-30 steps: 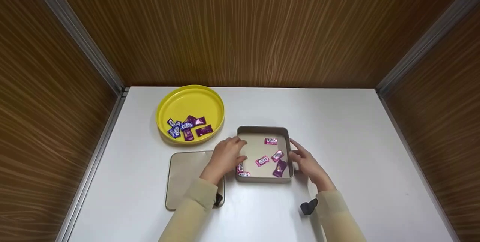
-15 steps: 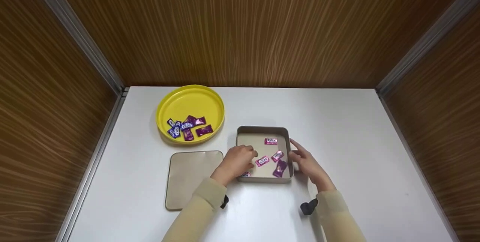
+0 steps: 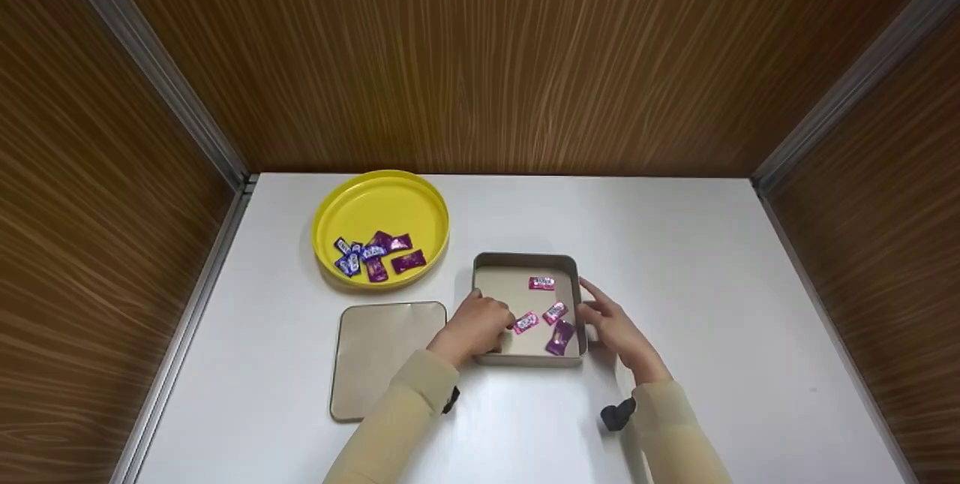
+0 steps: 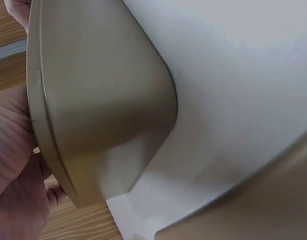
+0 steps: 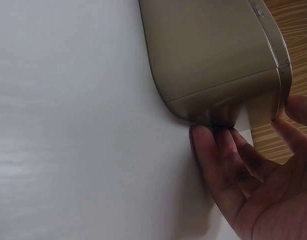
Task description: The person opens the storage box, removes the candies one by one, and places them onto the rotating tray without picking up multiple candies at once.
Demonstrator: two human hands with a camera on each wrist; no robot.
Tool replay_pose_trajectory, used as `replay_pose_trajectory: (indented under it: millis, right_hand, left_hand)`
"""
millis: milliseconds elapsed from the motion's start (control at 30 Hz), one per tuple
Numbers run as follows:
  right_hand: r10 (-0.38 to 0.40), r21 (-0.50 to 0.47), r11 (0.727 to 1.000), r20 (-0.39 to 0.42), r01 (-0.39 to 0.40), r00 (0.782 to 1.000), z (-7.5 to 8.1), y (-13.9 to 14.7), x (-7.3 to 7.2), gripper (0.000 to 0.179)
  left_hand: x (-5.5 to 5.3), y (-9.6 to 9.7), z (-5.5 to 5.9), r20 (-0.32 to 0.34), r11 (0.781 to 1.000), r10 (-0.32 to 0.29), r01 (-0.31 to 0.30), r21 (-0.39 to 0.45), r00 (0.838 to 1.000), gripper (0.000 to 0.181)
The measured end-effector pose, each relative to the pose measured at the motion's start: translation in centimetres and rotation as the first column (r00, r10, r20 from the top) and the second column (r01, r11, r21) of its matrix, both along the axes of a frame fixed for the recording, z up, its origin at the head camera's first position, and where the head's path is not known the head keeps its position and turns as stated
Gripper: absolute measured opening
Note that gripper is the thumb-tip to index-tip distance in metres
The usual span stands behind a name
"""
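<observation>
In went my left hand [image 3: 472,326], further over the tin's near left corner than a second earlier! The open tin [image 3: 532,361] sat mid-worktop [image 3: 712,266], three pink sweets [image 3: 526,323] and one purple sweet [image 3: 560,338] showing inside. My left fingers were curled; whether they had hold of anything, I couldn't tell. My right hand [image 3: 621,338], loosely spread, gripped nothing and touched the outer right wall. Picking out sweets looked like the step; next called for a sure pinch and clean lift. Leftward lay the flat lid [image 3: 382,356], beyond it the yellow dish [image 3: 386,202] of sweets.
</observation>
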State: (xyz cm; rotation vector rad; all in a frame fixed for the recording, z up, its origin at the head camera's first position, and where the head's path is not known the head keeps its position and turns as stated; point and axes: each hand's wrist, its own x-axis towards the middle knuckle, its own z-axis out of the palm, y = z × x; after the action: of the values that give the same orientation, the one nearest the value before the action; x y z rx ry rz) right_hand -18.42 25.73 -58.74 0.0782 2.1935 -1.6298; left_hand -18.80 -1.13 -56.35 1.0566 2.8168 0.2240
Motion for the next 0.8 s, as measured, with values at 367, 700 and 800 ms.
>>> replay_pose_trajectory:
  millis: [367,700,800]
  right_hand:
    - [0.007,0.015,1.0,-0.008,-0.007,1.0,0.2,0.1,0.0,0.059]
    - [0.024,0.021,0.999,-0.008,-0.024,1.0,1.8,-0.4,0.4,0.059]
    - [0.032,0.01,0.999,-0.011,-0.032,0.999,2.9,-0.7,0.7,0.059]
  left_hand:
    - [0.0,0.1,-0.3,-0.001,0.999,-0.012,0.012,-0.039,1.0,0.011]
    - [0.0,0.3,-0.6,-0.018,0.998,0.001,-0.002,-0.06,1.0,0.017]
    - [0.0,0.4,-0.7,-0.031,0.998,0.0,-0.002,-0.07,1.0,0.021]
